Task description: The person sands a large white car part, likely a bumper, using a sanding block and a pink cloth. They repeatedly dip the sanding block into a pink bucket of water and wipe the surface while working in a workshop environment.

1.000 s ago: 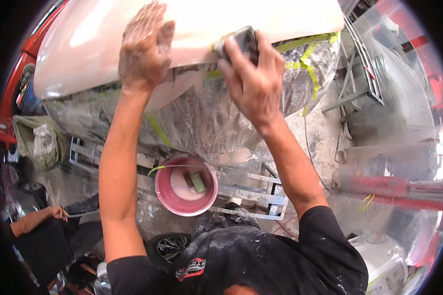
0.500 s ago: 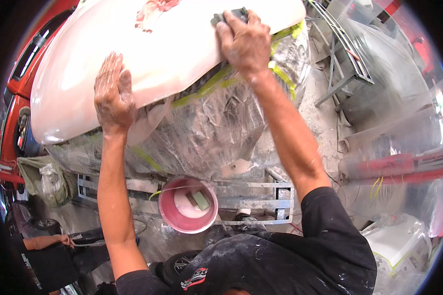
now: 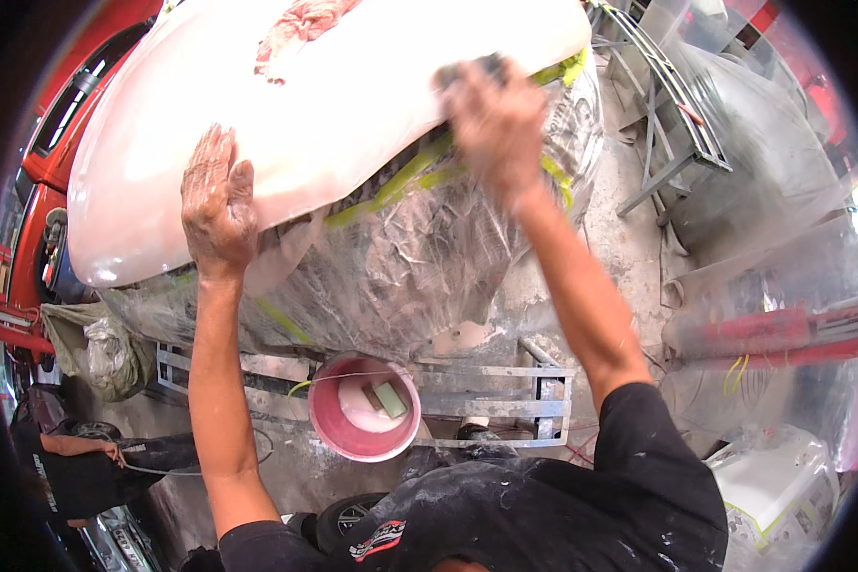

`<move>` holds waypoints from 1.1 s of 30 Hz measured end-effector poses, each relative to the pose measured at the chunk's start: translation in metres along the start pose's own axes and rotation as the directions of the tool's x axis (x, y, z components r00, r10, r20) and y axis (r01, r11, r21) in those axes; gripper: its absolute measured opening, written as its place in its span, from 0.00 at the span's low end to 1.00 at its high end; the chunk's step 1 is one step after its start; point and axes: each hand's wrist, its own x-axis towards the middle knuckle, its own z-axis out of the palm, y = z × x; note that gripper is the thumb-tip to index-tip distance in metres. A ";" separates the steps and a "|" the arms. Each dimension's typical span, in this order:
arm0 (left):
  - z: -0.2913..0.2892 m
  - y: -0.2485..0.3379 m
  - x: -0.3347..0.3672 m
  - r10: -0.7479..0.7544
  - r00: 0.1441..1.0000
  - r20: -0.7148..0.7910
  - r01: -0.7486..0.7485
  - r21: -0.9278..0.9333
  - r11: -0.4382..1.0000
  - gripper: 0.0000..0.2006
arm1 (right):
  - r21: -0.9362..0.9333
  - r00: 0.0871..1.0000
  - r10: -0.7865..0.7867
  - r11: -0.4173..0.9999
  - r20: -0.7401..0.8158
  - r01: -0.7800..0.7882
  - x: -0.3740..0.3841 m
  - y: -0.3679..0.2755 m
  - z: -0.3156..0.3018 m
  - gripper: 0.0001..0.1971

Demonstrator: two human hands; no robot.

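A large, glossy white car body panel spreads across the upper middle, bright with glare. My left hand lies flat on its near left part, fingers together and stretched out, thumb apart, holding nothing. Over the panel's right part, my right hand is closed on a dark sanding block. Motion smears that hand and the block, so the contact with the surface is unclear. Farther up on the panel rests a crumpled reddish cloth.
Yellow-green tape and plastic sheeting hang below the panel edge. A pink bucket holds pale liquid and a greenish block. Metal stands are at right. Another person holds a hose at lower left; a red vehicle stands beyond.
My right hand has moved right and slightly nearer with the sanding block, and is now blurred. My left hand stays flat on the panel. The whole view has shifted slightly.
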 end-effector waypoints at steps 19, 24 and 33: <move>-0.011 -0.003 -0.004 0.001 0.997 0.073 -0.001 0.001 1.000 0.25 | 0.041 0.968 -0.067 0.996 -0.241 0.079 0.022 0.092 0.008 0.21; 0.000 0.009 0.005 -0.056 0.995 0.086 0.058 -0.026 0.998 0.25 | -0.050 0.932 0.266 0.957 -0.246 -0.286 0.062 0.121 -0.004 0.22; -0.010 0.005 0.005 -0.024 0.999 0.042 0.025 -0.010 1.000 0.24 | -0.108 0.973 -0.072 0.993 -0.220 0.049 0.050 0.102 -0.005 0.20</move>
